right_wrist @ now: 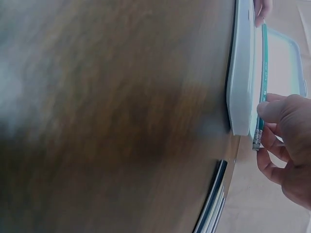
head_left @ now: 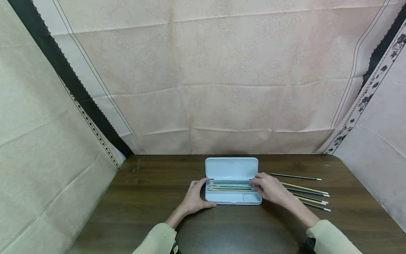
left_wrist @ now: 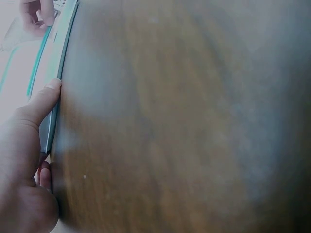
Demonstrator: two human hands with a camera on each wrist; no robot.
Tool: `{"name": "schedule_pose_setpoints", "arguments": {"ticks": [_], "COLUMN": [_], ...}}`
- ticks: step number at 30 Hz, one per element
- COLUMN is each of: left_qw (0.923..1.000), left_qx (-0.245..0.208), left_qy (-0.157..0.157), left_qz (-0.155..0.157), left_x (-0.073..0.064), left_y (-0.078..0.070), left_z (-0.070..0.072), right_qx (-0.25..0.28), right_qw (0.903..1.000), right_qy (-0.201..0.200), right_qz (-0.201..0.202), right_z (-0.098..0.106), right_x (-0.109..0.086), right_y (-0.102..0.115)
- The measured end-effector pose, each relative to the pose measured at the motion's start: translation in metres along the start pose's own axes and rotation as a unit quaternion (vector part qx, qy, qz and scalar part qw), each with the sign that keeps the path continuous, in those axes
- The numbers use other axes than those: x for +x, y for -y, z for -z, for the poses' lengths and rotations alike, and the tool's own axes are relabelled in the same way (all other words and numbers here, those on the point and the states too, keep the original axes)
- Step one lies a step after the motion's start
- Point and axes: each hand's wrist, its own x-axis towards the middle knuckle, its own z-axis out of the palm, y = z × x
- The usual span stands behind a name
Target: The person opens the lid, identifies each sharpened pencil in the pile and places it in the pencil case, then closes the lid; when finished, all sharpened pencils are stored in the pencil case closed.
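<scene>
A light blue pencil case [head_left: 222,198] lies on the table with its lid [head_left: 232,168] raised at the back. Several pencils [head_left: 226,189] lie side by side inside it. My left hand [head_left: 194,198] grips the case's left end, its thumb [left_wrist: 44,100] along the front edge and a finger at the back corner. At the case's right end, my right hand [head_left: 269,187] pinches a green pencil [right_wrist: 264,73] near its eraser end between thumb and fingers. That pencil runs lengthwise over the case. Its far tip comes near the left hand's fingers in the right wrist view.
Several loose pencils [head_left: 312,192], dark and yellow with pale ends, lie on the brown wooden table [head_left: 152,197] right of the case, partly beneath the right forearm. One dark pencil [head_left: 296,176] lies apart behind them. Pale patterned cloth [head_left: 222,70] hangs behind the table and at both sides.
</scene>
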Motion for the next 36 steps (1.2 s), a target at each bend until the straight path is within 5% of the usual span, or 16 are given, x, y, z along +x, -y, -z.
{"name": "schedule_pose_setpoints", "arguments": {"ticks": [16,36], "left_qw": [1.0,1.0], "left_qx": [0.0,0.007], "left_qy": [-0.002,0.004], "left_qz": [0.0,0.004], "left_x": [-0.001,0.0], "left_y": [0.001,0.0], "left_z": [0.0,0.0], "right_qx": [0.013,0.051], "right_qw": [0.9992,0.9985], "right_qy": [-0.012,0.018], "right_qz": [0.037,0.009], "right_z": [-0.009,-0.012], "right_x": [0.014,0.017], "right_y": [0.01,0.015]}}
